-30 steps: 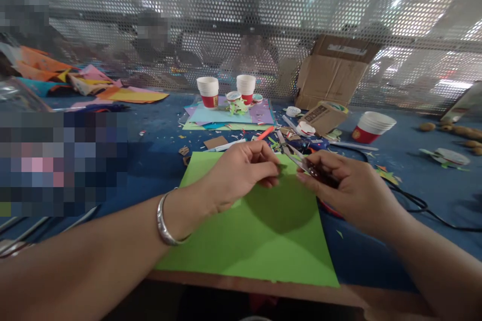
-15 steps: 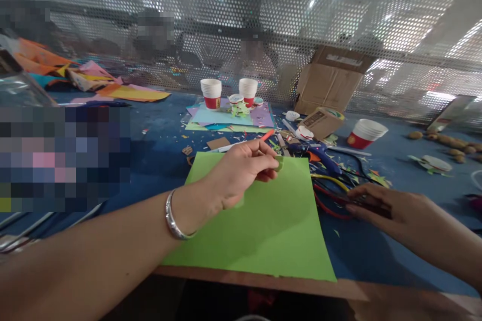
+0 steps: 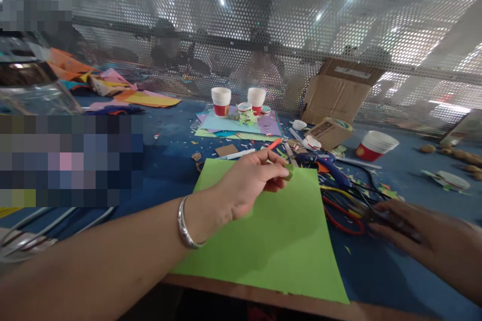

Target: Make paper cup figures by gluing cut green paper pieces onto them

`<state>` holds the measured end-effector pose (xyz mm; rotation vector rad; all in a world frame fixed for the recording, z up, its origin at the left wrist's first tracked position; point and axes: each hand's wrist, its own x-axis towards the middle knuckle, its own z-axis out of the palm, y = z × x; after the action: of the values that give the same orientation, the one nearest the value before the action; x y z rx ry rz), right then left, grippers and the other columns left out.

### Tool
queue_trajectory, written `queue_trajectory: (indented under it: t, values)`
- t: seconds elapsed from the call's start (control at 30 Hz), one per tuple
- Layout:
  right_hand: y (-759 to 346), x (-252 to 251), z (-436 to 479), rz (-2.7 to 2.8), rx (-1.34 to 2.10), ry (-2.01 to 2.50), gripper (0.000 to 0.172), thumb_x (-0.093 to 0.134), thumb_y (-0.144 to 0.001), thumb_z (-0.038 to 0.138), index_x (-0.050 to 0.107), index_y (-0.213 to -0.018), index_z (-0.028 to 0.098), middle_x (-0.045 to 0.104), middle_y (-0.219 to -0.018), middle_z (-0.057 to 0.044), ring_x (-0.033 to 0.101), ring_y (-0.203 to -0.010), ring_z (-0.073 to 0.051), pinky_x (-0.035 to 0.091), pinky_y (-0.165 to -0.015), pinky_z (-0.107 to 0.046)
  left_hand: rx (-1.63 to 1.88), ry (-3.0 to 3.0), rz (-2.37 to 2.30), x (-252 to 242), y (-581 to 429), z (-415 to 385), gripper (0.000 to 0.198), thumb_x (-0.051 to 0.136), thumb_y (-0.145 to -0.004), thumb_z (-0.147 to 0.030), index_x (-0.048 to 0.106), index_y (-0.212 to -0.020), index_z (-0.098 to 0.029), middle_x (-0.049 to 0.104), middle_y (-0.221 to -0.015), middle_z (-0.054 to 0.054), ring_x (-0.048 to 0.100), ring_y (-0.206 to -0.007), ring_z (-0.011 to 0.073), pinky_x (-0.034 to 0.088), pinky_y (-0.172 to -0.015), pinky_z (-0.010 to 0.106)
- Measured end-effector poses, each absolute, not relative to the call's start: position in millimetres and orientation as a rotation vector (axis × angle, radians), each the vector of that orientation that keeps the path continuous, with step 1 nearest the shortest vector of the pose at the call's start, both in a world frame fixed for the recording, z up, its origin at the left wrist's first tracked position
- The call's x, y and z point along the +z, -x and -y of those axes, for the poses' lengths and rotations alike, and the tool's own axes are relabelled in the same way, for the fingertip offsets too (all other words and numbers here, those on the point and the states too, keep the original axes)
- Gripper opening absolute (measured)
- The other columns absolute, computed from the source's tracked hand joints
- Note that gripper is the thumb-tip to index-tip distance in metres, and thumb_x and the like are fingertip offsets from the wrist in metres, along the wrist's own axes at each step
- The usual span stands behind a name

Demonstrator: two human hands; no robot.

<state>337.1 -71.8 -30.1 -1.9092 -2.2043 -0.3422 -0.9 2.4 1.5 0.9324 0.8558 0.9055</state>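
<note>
My left hand [image 3: 250, 178], with a silver bangle on its wrist, is closed in a pinch on a small green paper piece [image 3: 288, 171]. It hovers over a large light-green paper sheet [image 3: 271, 241] at the table's front edge. At the right, my right hand [image 3: 417, 225] is closed around a dark-handled tool [image 3: 399, 224]; motion blur and the fingers hide its exact kind. Just left of it lie a red loop [image 3: 344, 230] and a yellow handle [image 3: 335, 189], beside the sheet's right edge. A blue glue gun [image 3: 335, 170] lies behind them.
Stacked paper cups [image 3: 221, 102] stand at the back on coloured sheets, with another cup stack [image 3: 376, 145] at right. Paper scraps litter the blue table [image 3: 165, 135]. A cardboard box [image 3: 337, 90] leans at the back. Coloured paper [image 3: 146, 98] and a clear jar [image 3: 33, 95] are at left.
My right hand has drawn back to the right with the dark-handled tool, away from the red loop. My left hand keeps its pinch over the sheet. The view has shifted slightly.
</note>
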Motion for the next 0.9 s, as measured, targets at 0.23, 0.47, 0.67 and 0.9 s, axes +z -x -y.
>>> queue_trajectory:
  t: [0.23, 0.47, 0.67, 0.9]
  values:
    - [-236.6, 16.2, 49.3, 2.403, -0.501, 1.117, 0.016, 0.058, -0.101, 0.027, 0.068, -0.112, 0.020, 0.078, -0.105, -0.009, 0.076, -0.090, -0.022, 0.058, -0.078, -0.035, 0.869, -0.933, -0.873, 2.3, -0.1, 0.9, 0.013, 0.071, -0.081, -0.006, 0.062, -0.078, -0.015, 0.069, -0.068, -0.002, 0.058, -0.055, 0.0056, 0.042, -0.061, 0.021]
    - [-206.0, 3.3, 19.7, 2.489, -0.415, 0.791, 0.015, 0.059, -0.100, 0.015, 0.066, -0.112, 0.020, 0.077, -0.102, -0.008, 0.072, -0.091, -0.020, 0.055, -0.079, -0.033, 0.877, -0.891, -0.849, 1.1, -0.6, -1.5, 0.013, 0.070, -0.082, -0.009, 0.060, -0.074, -0.016, 0.064, -0.062, -0.003, 0.057, -0.054, 0.0063, 0.041, -0.060, 0.022]
    - [-207.6, -2.8, 20.5, 2.413, -0.178, 0.805, 0.015, 0.061, -0.100, 0.016, 0.066, -0.111, 0.024, 0.078, -0.098, -0.005, 0.073, -0.093, -0.019, 0.056, -0.085, -0.032, 0.748, -0.946, -0.839, -2.5, 3.8, -5.9, 0.012, 0.071, -0.077, -0.013, 0.060, -0.073, -0.016, 0.064, -0.064, -0.003, 0.059, -0.055, 0.0075, 0.043, -0.058, 0.021]
    - [-205.0, -4.0, 27.5, 2.330, -0.113, 0.829, 0.011, 0.060, -0.098, 0.014, 0.064, -0.102, 0.023, 0.075, -0.093, -0.004, 0.072, -0.086, -0.016, 0.055, -0.082, -0.028, 0.692, -0.938, -0.819, 1.9, 3.0, -1.5, 0.014, 0.072, -0.072, -0.013, 0.059, -0.071, -0.017, 0.065, -0.067, -0.003, 0.063, -0.057, 0.0073, 0.048, -0.059, 0.019]
